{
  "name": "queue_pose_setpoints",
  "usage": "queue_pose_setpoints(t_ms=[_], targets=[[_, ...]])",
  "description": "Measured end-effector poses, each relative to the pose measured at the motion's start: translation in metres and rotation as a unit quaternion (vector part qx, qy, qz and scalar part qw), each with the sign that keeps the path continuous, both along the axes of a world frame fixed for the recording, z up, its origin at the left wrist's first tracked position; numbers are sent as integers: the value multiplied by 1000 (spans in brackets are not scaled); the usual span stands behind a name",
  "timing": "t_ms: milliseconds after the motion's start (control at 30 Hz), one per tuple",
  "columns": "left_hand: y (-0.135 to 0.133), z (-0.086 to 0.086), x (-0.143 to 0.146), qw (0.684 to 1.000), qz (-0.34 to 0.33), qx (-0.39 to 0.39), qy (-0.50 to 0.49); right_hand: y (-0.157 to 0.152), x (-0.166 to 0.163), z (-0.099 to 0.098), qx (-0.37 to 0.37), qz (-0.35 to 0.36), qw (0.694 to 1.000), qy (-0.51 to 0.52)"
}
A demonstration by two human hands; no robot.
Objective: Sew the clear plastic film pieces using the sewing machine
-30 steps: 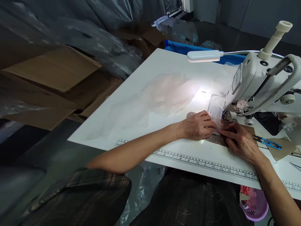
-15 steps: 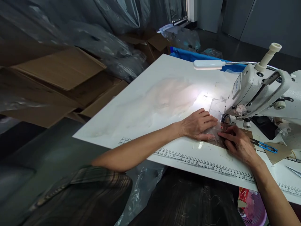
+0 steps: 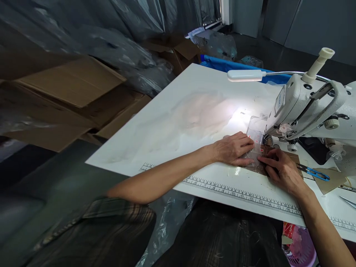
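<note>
A small sheer white piece of fabric [image 3: 253,157] with red marks lies beside the needle area of the white sewing machine [image 3: 302,107]. My left hand [image 3: 235,149] rests flat on its left side, fingers stretched toward the presser foot [image 3: 264,139]. On the near right side, my right hand [image 3: 285,170] touches the fabric with an extended index finger; thumb and fingers are apart, the others partly bent. Beneath the hands is a brown plate [image 3: 260,169] on the white table [image 3: 155,129]. The needle tip is too small to make out.
Blue thread snips [image 3: 317,173] lie right of my right hand, near a dark tray [image 3: 313,150] and tweezers [image 3: 347,201]. A lamp [image 3: 246,75] hangs over the table. Sheer pale fabric [image 3: 197,115] spreads leftward. Cardboard boxes [image 3: 75,81] stand left; a pink basket [image 3: 302,248] is below.
My left hand has drawn slightly back and left with its fingers more bent, uncovering more of the fabric's red marks. My right hand stays almost in place.
</note>
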State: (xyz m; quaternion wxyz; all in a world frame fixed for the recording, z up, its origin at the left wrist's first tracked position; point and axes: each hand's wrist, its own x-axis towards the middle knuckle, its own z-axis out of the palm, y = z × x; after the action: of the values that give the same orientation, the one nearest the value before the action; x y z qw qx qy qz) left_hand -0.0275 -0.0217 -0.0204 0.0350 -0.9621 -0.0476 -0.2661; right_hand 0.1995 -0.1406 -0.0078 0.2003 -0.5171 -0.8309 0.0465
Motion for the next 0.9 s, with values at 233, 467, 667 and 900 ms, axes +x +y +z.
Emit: queue_pose_setpoints(t_ms=[233, 467, 667, 900], targets=[[-1, 0, -2, 1000, -1, -6, 5, 0, -1, -4, -7, -8, 1000, 16], [-6, 14, 8, 993, 69, -61, 67, -1, 0, -3, -23, -11, 1000, 14], [-9, 21, 18, 984, 98, 20, 146, -2, -2, 2, -21, -12, 1000, 11], [13, 22, 25, 987, 70, -12, 142, 4, -4, 0, -36, -75, 996, 42]])
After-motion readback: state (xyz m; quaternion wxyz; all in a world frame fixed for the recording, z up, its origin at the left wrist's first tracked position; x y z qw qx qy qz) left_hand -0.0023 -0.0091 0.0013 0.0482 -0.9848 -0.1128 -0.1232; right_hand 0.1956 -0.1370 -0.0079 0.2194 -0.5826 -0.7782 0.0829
